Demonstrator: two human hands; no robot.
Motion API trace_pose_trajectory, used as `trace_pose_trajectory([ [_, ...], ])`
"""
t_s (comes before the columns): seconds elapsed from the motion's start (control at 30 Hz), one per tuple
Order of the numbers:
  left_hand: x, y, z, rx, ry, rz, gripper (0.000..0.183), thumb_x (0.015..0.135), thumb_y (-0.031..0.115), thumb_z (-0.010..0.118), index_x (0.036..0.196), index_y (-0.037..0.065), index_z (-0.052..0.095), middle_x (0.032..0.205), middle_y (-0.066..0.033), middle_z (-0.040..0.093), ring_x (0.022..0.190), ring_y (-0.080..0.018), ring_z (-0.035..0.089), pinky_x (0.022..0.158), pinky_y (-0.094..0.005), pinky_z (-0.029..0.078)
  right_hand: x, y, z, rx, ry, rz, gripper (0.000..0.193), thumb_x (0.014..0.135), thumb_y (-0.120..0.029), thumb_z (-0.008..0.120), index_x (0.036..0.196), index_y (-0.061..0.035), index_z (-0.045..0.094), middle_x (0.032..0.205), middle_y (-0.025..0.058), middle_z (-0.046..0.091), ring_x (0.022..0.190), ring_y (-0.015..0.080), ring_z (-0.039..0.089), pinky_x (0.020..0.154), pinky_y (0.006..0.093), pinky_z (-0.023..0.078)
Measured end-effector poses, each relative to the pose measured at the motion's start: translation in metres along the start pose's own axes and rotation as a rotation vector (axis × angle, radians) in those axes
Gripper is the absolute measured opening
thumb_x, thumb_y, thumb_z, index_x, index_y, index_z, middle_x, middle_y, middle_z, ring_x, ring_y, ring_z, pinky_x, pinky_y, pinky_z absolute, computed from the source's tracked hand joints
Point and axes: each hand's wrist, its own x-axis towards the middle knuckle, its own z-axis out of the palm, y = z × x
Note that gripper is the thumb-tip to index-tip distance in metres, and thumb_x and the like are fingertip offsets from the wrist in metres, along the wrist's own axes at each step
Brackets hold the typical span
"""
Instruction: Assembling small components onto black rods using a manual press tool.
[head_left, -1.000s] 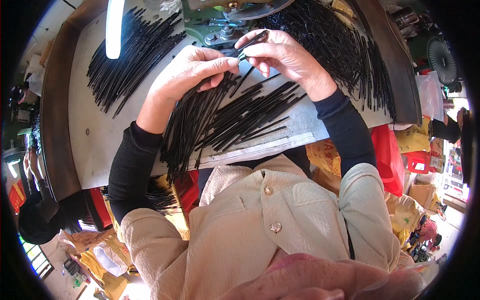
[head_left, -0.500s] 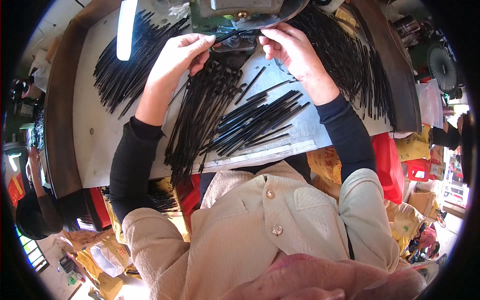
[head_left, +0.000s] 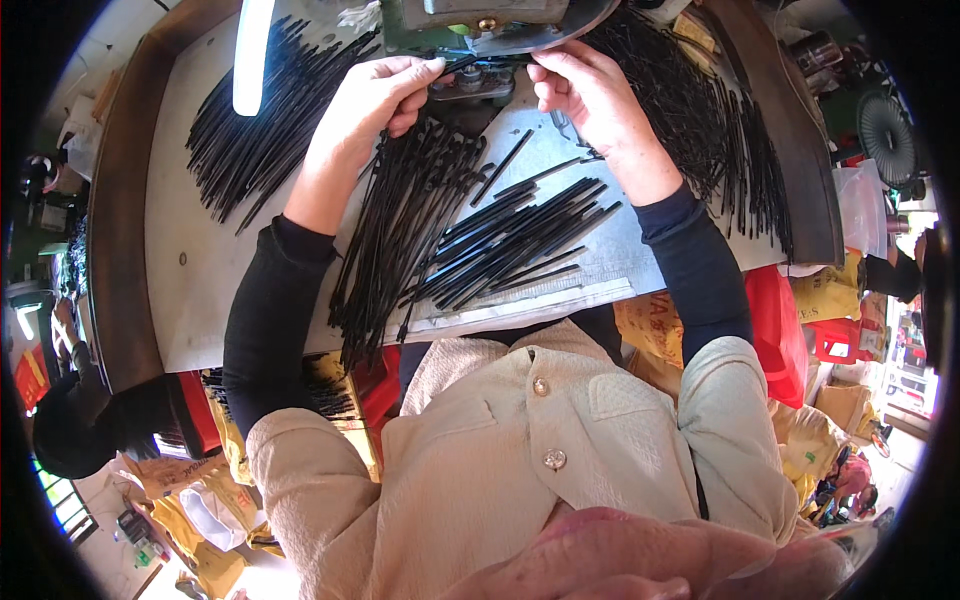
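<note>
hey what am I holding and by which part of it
A thin black strip: your left hand pinches it near its left end; your right hand is by the other end, grip unclear.

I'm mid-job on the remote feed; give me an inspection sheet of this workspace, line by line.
Surface: pale grey flat tabletop, with a raised brown border at left and right.
Job's things: slender black rods in groups at left, centre and right; green metal machine beyond the hands.
Clutter: crumpled white scrap beside the machine.
Left hand: fingertips pinch a thin black piece.
Right hand: fingertips close to the machine; grip unclear.
Cables: none certain among many thin dark shapes.
Surroundings: glowing white tube lamp at upper left; glossy red bag, yellow printed sack and round grey fan at right.
</note>
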Motion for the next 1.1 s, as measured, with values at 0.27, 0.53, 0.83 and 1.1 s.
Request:
trace_pose_trajectory([
  [0.27, -0.002, 0.003, -0.003, 0.031, 0.008, -0.023, 0.026, 0.087, 0.027, 0.062, 0.089, 0.001, 0.066, 0.053, 0.0069, 0.04, 0.043, -0.0019, 0.033, 0.04, -0.0188, 0.025, 0.0, 0.003, 0.004, -0.018, -0.005, -0.019, 0.017, 0.088, -0.015, 0.057, 0.097, -0.0006, 0.06, 0.079, 0.0073, 0.062, 0.063, 0.0128, 0.061, 0.06, 0.0263, 0.054],
  [0.53, -0.002, 0.008, -0.004, 0.077, -0.023, -0.044, 0.029, 0.088, 0.026, 0.061, 0.097, -0.002, 0.064, 0.053, 0.009, 0.035, 0.043, -0.0014, 0.028, 0.04, -0.0198, 0.019, 0.003, 0.004, -0.009, 0.155, -0.046, 0.077, 0.019, 0.088, -0.015, 0.057, 0.101, -0.0015, 0.06, 0.082, 0.0098, 0.064, 0.067, 0.0142, 0.063, 0.062, 0.0275, 0.056],
  [0.83, -0.01, 0.016, -0.001, 0.217, 0.006, 0.067, 0.03, 0.087, 0.029, 0.061, 0.094, 0.001, 0.066, 0.051, 0.0087, 0.034, 0.043, -0.0011, 0.027, 0.041, -0.0198, 0.017, 0.001, 0.003, -0.013, 0.102, -0.003, -0.054, 0.022, 0.09, -0.015, 0.054, 0.105, 0.0004, 0.057, 0.091, 0.0136, 0.064, 0.075, 0.0189, 0.065, 0.067, 0.0285, 0.056],
  [1.1, -0.023, 0.015, 0.007, 0.358, -0.287, -0.012, 0.032, 0.086, 0.029, 0.061, 0.09, -0.002, 0.066, 0.053, 0.0026, 0.044, 0.043, -0.0036, 0.037, 0.038, -0.0196, 0.028, -0.026, -0.014, 0.041, -1.126, -0.305, -0.45, 0.026, 0.076, -0.021, 0.069, 0.096, -0.0048, 0.065, 0.087, 0.0106, 0.065, 0.075, 0.023, 0.062, 0.072, 0.0313, 0.049],
])
